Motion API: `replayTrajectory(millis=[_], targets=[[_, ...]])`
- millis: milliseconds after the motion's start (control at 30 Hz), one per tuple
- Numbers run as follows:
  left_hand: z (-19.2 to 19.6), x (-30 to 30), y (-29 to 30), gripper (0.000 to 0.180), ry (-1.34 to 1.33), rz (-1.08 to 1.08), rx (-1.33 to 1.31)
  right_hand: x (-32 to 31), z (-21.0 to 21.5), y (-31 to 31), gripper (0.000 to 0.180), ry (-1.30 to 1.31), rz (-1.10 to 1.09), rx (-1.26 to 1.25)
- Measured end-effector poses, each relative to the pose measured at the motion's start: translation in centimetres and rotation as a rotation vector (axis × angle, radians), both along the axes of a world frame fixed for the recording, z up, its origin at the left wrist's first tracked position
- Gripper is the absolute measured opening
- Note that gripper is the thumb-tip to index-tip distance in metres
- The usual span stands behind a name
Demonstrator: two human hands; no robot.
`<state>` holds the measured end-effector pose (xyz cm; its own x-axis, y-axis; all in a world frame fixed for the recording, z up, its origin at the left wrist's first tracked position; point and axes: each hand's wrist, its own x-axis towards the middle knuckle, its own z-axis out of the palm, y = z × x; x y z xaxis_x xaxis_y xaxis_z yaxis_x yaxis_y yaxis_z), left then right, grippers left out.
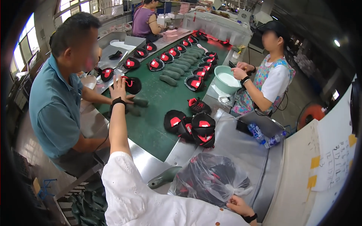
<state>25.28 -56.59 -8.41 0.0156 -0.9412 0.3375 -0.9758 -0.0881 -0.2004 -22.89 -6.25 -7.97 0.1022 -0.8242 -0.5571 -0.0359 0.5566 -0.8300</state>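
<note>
My left hand point(118, 90) is stretched out over the left edge of the green belt, fingers extended and apart. Right beside it is a black shoe upper point(132, 86) with red trim; whether the fingers touch it I cannot tell. My right hand point(240, 206) is closed on the gathered neck of a clear plastic bag point(211, 175). Dark pieces with bits of red show through the bag, which rests on the metal table. Beside the bag lies a green shoe last point(164, 177). Several black and red shoe uppers point(203, 128) are piled just beyond.
The green conveyor belt point(151, 130) carries rows of green lasts point(174, 71) and shoe uppers. A co-worker in a blue shirt point(56, 109) reaches in from the left; another at right works over a pale green basin point(227, 80). Bottles point(256, 132) lie at right. A rack of lasts point(88, 205) stands lower left.
</note>
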Motion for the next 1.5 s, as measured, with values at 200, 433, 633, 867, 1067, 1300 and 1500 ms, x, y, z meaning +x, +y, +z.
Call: replayTrajectory(millis=[200, 433, 633, 867, 1067, 1300, 1500], targets=[[-5.8, -6.5, 0.9, 0.042, 0.159, -0.162, 0.035, -0.7, 1.0, -0.4, 0.023, 0.158, 0.232, -0.05], [0.5, -22.7, 19.9, 0.069, 0.463, -1.086, 0.233, -1.2, 4.9, -2.9, 0.027, 0.373, 0.67, -0.387], [2.4, -28.0, 31.4, 0.075, 0.471, -1.414, 0.563, -3.0, 5.7, -4.1, 0.019, 0.535, 0.408, -0.608], [3.3, -27.9, 36.2, 0.046, 0.529, -1.246, 0.248, -6.6, 2.7, -4.7, 0.052, 0.88, 0.125, -0.881], [3.1, -30.0, 40.2, 0.05, 0.65, -1.063, 0.321, -3.4, 4.0, -6.4, 0.051, 0.868, -0.117, -1.166], [2.7, -33.0, 40.2, 0.036, 0.473, -0.81, 0.414, -3.8, 3.4, -7.0, 0.012, 0.962, 0.219, -0.947], [0.6, -31.5, 40.4, 0.021, 0.538, -0.831, 0.314, -5.1, 2.7, -6.4, 0.022, 0.546, 0.457, -0.621]])
